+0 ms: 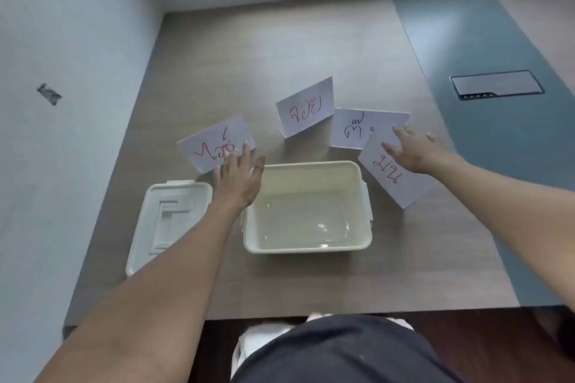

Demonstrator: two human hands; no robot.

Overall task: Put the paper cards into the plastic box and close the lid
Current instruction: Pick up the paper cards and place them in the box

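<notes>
The empty cream rectangular plastic box [308,207] sits nearest, its pale ribbed plastic lid [169,221] off at nine o'clock to leave it clear. Beyond, four white paper cards with red handwriting stand from eleven to two o'clock. The left hand [238,179], fingers spread, reaches the leftmost card [214,141]; the right hand [413,146], also spread, rests on the rightmost card [395,176], apparently to gather both.

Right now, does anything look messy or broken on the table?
Nothing looks broken or spilled. The plastic box is empty with its lid off beside it. Four paper cards stand scattered behind it, and one overlaps another by the right hand.
</notes>
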